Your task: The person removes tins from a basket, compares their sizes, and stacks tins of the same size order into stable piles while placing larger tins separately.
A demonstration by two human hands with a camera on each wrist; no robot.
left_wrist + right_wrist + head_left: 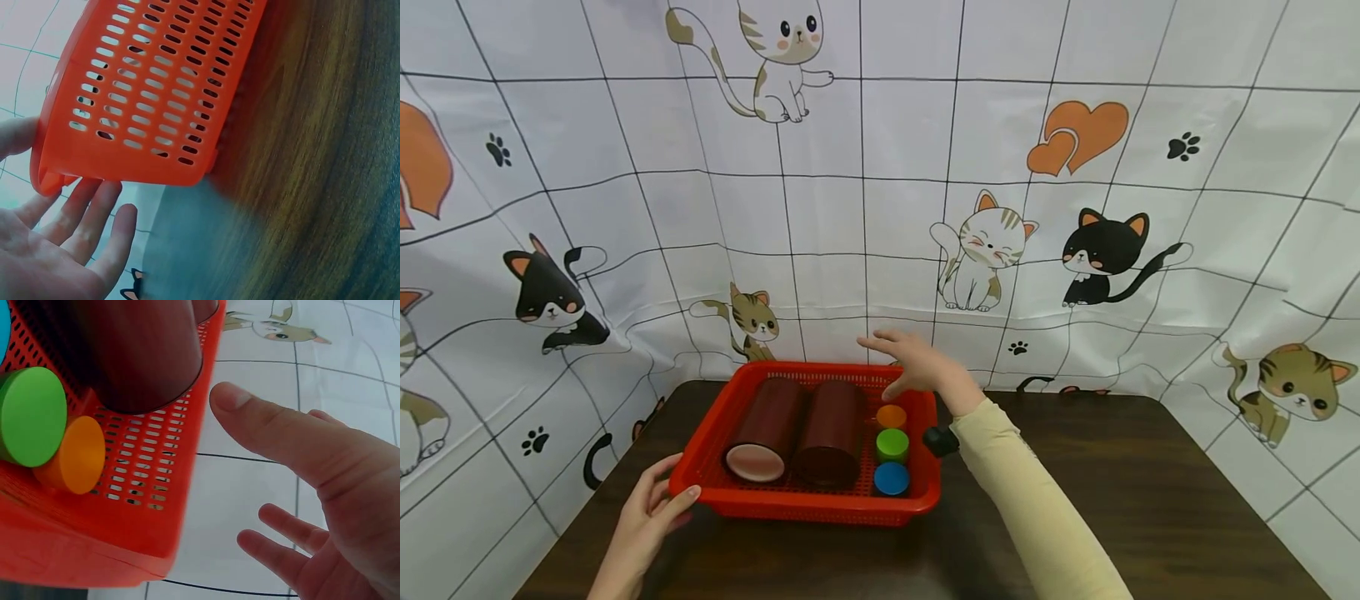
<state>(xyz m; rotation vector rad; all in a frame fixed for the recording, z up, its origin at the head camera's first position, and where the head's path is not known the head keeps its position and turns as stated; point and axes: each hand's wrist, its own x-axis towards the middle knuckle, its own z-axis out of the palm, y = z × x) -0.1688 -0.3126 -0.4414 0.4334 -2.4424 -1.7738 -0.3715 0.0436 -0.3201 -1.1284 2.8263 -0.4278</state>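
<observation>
A red plastic basket (805, 505) with slotted walls stands on the dark wooden table. Inside lie two dark brown cylinders (832, 429), side by side; the left one shows a pale pinkish end. Along the basket's right side sit an orange (891, 416), a green (892, 445) and a blue round piece (892, 478). My left hand (651, 508) pinches the rim at the near left corner, thumb on top and fingers beneath. My right hand (917, 367) hovers over the far right corner, fingers apart; in the right wrist view it holds nothing and stands clear of the rim.
The wooden table (1075, 500) extends to the right of the basket. Behind and on both sides hangs a white sheet (895, 217) with a grid and printed cats. A dark round object (941, 441) shows at the right wrist.
</observation>
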